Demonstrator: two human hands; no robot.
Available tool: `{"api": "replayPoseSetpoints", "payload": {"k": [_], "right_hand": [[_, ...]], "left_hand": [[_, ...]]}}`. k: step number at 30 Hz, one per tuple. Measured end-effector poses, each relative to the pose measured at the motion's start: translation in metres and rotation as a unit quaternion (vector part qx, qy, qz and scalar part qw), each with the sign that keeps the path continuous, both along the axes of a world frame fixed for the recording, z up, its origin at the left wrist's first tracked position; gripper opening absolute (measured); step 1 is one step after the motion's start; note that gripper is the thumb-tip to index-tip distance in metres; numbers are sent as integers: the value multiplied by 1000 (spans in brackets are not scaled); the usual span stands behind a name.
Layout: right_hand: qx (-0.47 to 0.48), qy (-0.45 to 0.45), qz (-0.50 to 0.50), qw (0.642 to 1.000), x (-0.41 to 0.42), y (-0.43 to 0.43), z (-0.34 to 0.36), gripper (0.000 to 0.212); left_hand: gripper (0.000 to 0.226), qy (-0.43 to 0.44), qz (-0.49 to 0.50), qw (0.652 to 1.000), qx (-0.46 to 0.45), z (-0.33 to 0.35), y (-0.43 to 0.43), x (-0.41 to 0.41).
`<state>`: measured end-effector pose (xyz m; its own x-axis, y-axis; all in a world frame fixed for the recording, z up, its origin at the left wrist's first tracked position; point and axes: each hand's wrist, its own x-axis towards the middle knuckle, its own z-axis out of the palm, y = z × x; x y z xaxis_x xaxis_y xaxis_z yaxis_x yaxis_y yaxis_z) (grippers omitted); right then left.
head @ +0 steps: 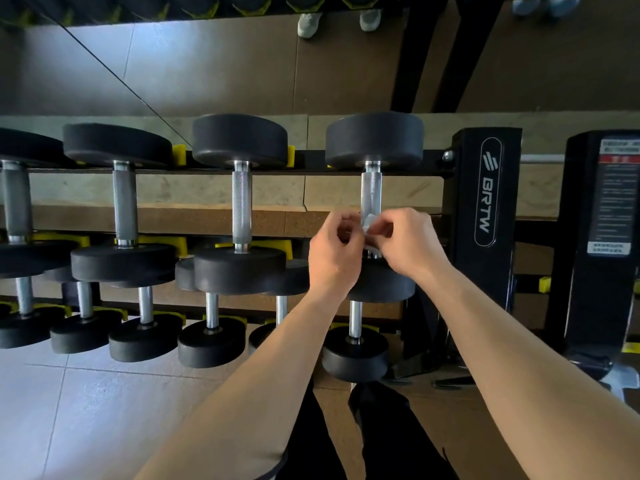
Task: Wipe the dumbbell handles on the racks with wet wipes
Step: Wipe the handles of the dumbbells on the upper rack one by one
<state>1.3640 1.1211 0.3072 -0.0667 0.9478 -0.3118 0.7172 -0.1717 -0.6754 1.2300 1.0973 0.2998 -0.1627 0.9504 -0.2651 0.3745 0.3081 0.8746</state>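
Note:
A black rack [486,188] holds rows of black dumbbells with knurled steel handles. The rightmost upper dumbbell's handle [371,192] is partly covered near its lower end by a small white wet wipe [367,225]. My left hand [334,254] and my right hand [407,244] meet in front of that handle, both with curled fingers pinching the wipe between them. The dumbbell's near weight [384,282] sits below my hands. The wipe is mostly hidden by my fingers.
Other dumbbell handles [241,206] [124,202] lie to the left on the upper row, with smaller dumbbells [211,341] on the lower row. A mirror behind shows a pair of shoes [310,24]. A black machine with a label [609,202] stands right. My legs [346,441] are below.

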Motion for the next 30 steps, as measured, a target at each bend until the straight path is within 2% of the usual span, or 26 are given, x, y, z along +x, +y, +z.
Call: {"api": "replayPoseSetpoints", "payload": {"k": [3,7,12,16,23,28,30], "right_hand": [[27,81,-55,995,-3,-8,3,11],[48,166,-129,977,-8,-17,4,17],[52,113,-298,947,-24,-14,-2,14],[44,81,-304,948,-28,-11,-6,14],[52,65,-293,953,-27,-12,-10,12],[31,68,-301,951,-27,-11,-9,12],[28,67,-305,950,-27,-11,-7,13]], "left_hand": [[15,17,-50,999,2,9,4,-6],[16,2,-39,999,-24,15,16,-16],[13,33,69,997,-17,8,51,-1],[17,64,44,997,12,2,61,10],[25,80,-19,995,-59,-5,40,-5],[10,81,38,996,-16,5,72,5],[12,84,35,996,3,7,80,9]]}}
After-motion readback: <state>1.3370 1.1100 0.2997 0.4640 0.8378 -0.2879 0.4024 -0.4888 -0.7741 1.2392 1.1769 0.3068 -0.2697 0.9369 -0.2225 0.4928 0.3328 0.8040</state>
